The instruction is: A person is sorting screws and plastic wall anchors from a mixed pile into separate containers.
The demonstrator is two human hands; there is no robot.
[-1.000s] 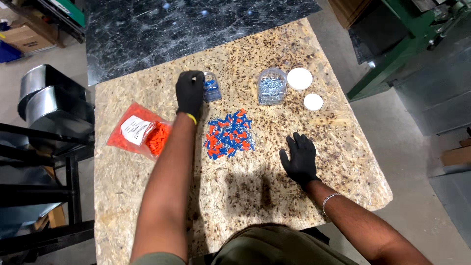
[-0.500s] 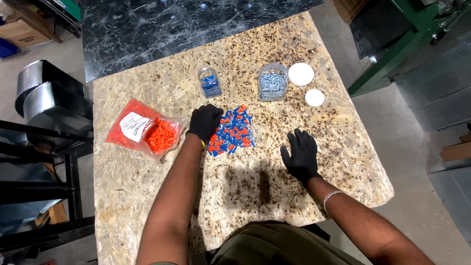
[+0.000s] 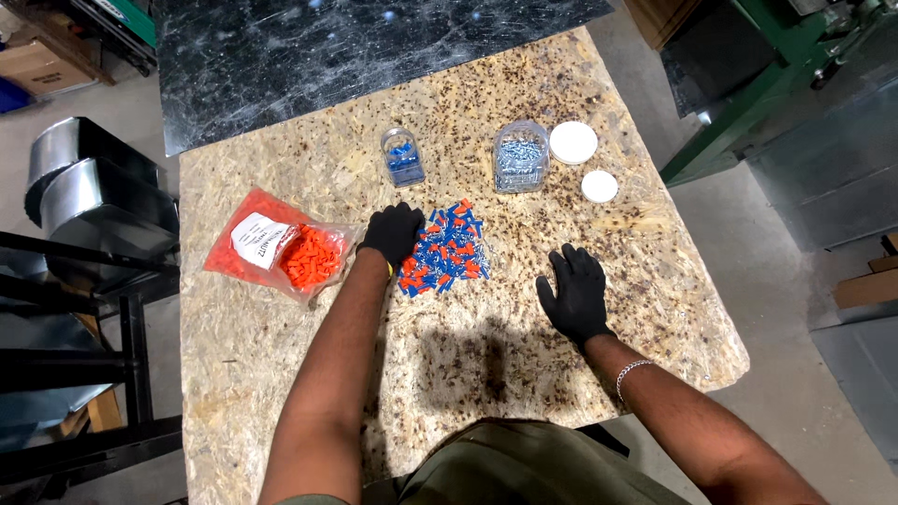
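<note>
Beside the blue-and-orange connector pile (image 3: 445, 251), left hand (image 3: 393, 232) touches it, grip unclear; right hand (image 3: 574, 295) spread flat

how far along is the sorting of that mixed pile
Early on. Done: the small jar holds a few blue pieces, the larger jar silver ones, both lids off. In hand: the left hand is at the pile; the right hand lies flat on the board. Left: most of the blue and orange pile.
</note>
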